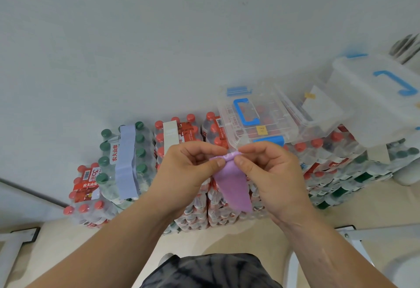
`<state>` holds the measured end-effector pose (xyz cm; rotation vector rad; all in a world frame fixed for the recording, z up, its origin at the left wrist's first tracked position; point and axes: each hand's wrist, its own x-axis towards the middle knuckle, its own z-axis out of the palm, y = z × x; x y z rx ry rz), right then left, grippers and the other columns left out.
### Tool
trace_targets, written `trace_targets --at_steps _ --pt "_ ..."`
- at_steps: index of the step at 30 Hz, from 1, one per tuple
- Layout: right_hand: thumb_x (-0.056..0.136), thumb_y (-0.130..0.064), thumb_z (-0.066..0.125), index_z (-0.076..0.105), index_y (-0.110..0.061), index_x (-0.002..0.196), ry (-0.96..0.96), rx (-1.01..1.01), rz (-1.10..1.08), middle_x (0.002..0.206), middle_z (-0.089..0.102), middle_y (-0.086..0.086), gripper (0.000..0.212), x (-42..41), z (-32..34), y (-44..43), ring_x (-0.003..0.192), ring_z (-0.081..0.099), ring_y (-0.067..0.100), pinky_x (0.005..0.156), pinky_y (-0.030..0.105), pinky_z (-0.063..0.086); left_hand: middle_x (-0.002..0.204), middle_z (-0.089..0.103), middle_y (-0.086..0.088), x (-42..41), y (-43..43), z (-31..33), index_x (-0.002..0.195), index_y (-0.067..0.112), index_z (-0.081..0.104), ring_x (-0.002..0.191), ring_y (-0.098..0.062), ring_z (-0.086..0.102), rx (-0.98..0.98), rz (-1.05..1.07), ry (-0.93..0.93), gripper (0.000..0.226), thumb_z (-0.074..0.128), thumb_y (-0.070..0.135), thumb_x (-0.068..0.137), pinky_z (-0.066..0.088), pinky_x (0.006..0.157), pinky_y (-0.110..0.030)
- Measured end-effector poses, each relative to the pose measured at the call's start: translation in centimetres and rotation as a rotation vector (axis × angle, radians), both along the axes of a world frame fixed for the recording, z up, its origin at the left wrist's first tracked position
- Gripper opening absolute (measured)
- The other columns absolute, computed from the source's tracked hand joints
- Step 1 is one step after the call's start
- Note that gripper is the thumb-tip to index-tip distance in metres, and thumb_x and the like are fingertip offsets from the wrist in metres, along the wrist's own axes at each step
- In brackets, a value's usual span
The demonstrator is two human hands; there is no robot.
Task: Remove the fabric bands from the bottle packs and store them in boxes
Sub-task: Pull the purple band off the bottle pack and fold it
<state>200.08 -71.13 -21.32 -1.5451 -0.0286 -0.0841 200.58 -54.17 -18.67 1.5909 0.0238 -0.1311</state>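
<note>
Both hands are in front of the stack, pinching one band between them!

The stack of shrink-wrapped water-bottle packs (329, 165) runs along the wall. On top of it, to the right, sits a clear plastic box with a blue handle (256, 115), lid on. In front of the stack, the left hand (181, 169) and right hand (270, 172) meet, each grip a thumb-and-forefinger pinch on the top edge of the lilac stretchy fabric band (231, 187), which hangs free of any pack. On the stack's left side, a pale-blue fabric band (126, 162) wraps a green-capped pack. Just right of that, a white fabric band (170, 134) wraps a red-capped one.
</note>
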Motion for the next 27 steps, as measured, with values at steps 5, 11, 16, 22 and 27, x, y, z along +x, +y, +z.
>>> trace_targets --at_steps 5,11,16,22,27 --pt "0.079 -0.018 0.081 0.079 -0.036 0.079 -0.038 -0.021 -0.038 0.083 0.079 -0.007 0.018 -0.05 0.04 0.11 0.081 0.075 0.013 0.075 0.028 0.061 0.085 0.078 -0.008 -0.11 -0.12 0.04 0.089 0.01 0.078 0.082 -0.021 0.074 -0.006 0.0 -0.006 0.017 0.072 -0.004 0.082 0.059 0.074 -0.027" --pt "0.079 -0.009 0.08 0.071 -0.018 0.085 0.003 0.063 -0.068 0.08 0.078 0.002 0.014 0.06 -0.13 0.22 0.076 0.075 0.015 0.069 0.023 0.059 0.083 0.078 -0.005 -0.15 -0.5 0.27 0.089 0.012 0.077 0.078 -0.014 0.073 -0.03 0.005 -0.001 0.016 0.071 -0.002 0.084 0.058 0.071 -0.024" --pt "0.08 -0.004 0.079 0.073 -0.018 0.08 -0.022 0.05 -0.071 0.079 0.078 0.001 0.015 0.14 0.02 -0.15 0.074 0.074 0.015 0.068 0.024 0.059 0.083 0.077 -0.01 -0.19 -0.48 0.13 0.09 0.013 0.078 0.075 -0.015 0.073 -0.03 0.019 0.024 0.012 0.07 0.004 0.087 0.057 0.066 -0.025" --pt "0.068 -0.043 0.077 0.07 -0.017 0.073 0.026 -0.001 -0.107 0.072 0.07 0.011 0.027 -0.28 -0.28 0.25 0.067 0.065 0.028 0.07 0.045 0.058 0.079 0.076 -0.011 -0.29 -0.27 -0.27 0.089 0.012 0.078 0.07 -0.014 0.068 -0.003 0.027 0.017 0.015 0.072 -0.001 0.084 0.055 0.063 -0.023" --pt "0.069 -0.033 0.079 0.069 -0.017 0.083 0.044 0.051 -0.098 0.078 0.077 0.005 0.024 -0.26 -0.51 0.25 0.076 0.075 0.022 0.071 0.032 0.061 0.082 0.077 -0.009 -0.31 -0.35 -0.33 0.088 0.011 0.077 0.076 -0.014 0.072 -0.023 0.029 0.007 0.017 0.072 -0.004 0.082 0.055 0.069 -0.021"
